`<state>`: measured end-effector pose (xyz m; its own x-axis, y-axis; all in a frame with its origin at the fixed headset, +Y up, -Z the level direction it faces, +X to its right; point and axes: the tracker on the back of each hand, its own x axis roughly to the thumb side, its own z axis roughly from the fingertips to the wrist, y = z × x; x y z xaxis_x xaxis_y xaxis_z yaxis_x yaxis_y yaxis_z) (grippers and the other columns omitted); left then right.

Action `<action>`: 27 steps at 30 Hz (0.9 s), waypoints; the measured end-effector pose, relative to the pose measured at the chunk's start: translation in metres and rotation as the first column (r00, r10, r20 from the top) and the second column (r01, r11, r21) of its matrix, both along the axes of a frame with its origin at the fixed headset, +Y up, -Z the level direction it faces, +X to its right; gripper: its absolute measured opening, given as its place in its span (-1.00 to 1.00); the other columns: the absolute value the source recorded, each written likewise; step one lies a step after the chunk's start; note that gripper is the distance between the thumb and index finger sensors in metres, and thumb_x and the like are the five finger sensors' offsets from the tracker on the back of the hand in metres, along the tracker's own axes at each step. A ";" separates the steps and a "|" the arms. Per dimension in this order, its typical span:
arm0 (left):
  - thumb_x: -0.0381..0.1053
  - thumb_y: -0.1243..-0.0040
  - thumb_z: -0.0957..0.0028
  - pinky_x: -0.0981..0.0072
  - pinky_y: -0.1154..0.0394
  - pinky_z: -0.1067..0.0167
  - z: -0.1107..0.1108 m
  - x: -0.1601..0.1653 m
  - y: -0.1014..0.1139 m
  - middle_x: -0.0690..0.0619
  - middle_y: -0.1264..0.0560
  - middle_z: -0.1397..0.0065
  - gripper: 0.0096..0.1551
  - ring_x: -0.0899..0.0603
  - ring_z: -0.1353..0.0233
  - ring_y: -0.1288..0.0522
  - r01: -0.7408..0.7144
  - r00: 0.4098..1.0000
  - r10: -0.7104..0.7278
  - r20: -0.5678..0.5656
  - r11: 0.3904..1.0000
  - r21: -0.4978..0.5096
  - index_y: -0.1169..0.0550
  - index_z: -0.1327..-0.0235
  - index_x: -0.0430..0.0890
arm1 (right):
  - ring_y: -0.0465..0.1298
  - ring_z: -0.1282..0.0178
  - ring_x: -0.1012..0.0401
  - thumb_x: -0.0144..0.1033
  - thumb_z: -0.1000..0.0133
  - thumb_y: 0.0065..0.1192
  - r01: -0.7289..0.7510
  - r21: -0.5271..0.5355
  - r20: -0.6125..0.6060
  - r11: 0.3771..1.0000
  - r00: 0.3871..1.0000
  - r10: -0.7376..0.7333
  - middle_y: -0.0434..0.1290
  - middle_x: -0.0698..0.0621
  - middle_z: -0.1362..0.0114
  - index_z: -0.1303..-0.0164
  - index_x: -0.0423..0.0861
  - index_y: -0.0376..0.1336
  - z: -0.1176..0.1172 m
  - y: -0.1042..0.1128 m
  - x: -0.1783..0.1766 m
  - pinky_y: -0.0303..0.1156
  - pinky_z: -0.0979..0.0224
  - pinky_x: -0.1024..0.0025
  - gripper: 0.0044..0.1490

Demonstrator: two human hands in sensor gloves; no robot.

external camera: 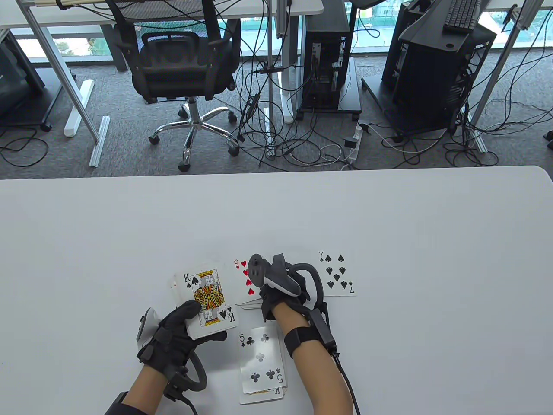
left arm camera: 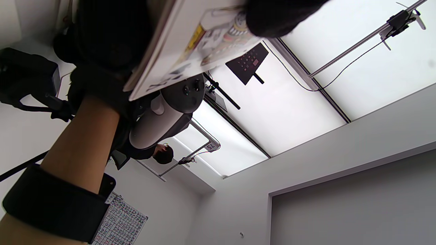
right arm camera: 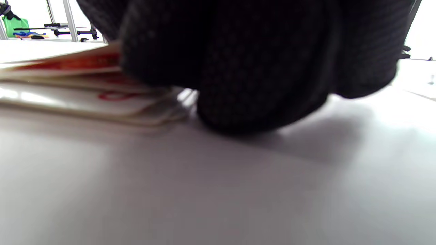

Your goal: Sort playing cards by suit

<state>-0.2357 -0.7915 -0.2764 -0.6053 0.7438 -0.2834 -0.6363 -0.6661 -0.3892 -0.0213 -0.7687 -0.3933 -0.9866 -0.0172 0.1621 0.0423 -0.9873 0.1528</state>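
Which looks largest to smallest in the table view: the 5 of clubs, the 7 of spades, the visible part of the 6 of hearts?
1. 5 of clubs, though it lies nearest the camera, which may flatter it.
2. 7 of spades.
3. 6 of hearts, mostly hidden beneath the right hand.

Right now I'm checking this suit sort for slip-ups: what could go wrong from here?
1. The right hand rests on the hearts pile, whose lower cards already fan out; lifting off could scatter them further.
2. The left hand holds the deck at one end only, king of spades on top; cards might slide off.
3. The clubs pile lies beside the right forearm, which could nudge it.
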 end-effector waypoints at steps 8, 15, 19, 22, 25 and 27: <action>0.12 0.00 -0.38 -0.01 -0.58 -0.15 0.000 0.000 0.000 -0.06 -0.18 -0.65 -0.32 -0.36 -0.49 -0.37 0.003 1.000 -0.003 -0.003 1.000 0.002 -0.03 -0.62 0.00 | 0.64 0.51 0.08 -0.08 -0.22 0.03 0.082 0.016 0.010 0.996 0.997 -0.082 0.59 0.00 0.44 -0.07 -0.62 0.30 0.003 0.016 0.011 0.58 0.16 0.05 -0.21; 0.12 0.00 -0.38 -0.01 -0.58 -0.15 0.000 -0.001 -0.001 -0.07 -0.18 -0.65 -0.32 -0.36 -0.49 -0.37 0.010 1.000 -0.010 -0.001 1.000 -0.005 -0.03 -0.62 0.00 | 0.64 0.41 -0.01 -0.16 -0.24 0.00 0.501 0.125 -0.105 0.856 0.865 -0.491 0.60 -0.09 0.34 -0.10 -0.64 0.28 0.023 0.058 0.022 0.55 0.09 -0.04 -0.24; 0.12 0.00 -0.38 -0.01 -0.58 -0.15 0.000 0.000 -0.001 -0.07 -0.18 -0.65 -0.32 -0.36 -0.49 -0.37 0.016 1.000 -0.016 0.001 1.000 -0.012 -0.03 -0.62 0.00 | 0.63 0.36 -0.04 -0.18 -0.26 -0.04 0.678 0.089 -0.206 0.729 0.729 -0.653 0.60 -0.12 0.30 -0.11 -0.65 0.27 0.044 0.069 0.020 0.53 0.06 -0.07 -0.25; 0.12 0.00 -0.38 -0.01 -0.58 -0.15 0.001 0.000 -0.001 -0.07 -0.18 -0.65 -0.32 -0.36 -0.49 -0.37 0.019 1.000 -0.019 0.002 1.000 -0.015 -0.03 -0.62 0.01 | 0.63 0.33 -0.05 -0.12 -0.27 -0.06 0.758 0.018 -0.246 0.652 0.635 -0.732 0.60 -0.13 0.26 -0.12 -0.65 0.26 0.058 0.069 0.014 0.53 0.04 -0.08 -0.20; 0.12 -0.01 -0.38 -0.02 -0.58 -0.15 0.001 0.000 -0.001 -0.07 -0.18 -0.65 -0.32 -0.36 -0.49 -0.37 0.020 1.000 -0.020 0.005 1.000 -0.017 -0.03 -0.62 0.01 | 0.62 0.27 -0.10 0.00 -0.25 0.00 0.790 -0.076 -0.254 0.609 0.575 -0.778 0.58 -0.18 0.20 -0.19 -0.67 0.21 0.071 0.065 0.006 0.50 0.00 -0.14 -0.08; 0.12 -0.01 -0.38 -0.02 -0.58 -0.15 0.001 0.000 -0.001 -0.07 -0.18 -0.65 -0.32 -0.36 -0.49 -0.37 0.022 1.000 -0.022 0.005 1.000 -0.016 -0.03 -0.62 0.01 | 0.60 0.19 -0.14 0.07 -0.21 0.06 0.758 -0.135 -0.262 0.638 0.594 -0.761 0.55 -0.22 0.12 -0.26 -0.68 0.13 0.077 0.061 0.000 0.47 -0.05 -0.18 0.01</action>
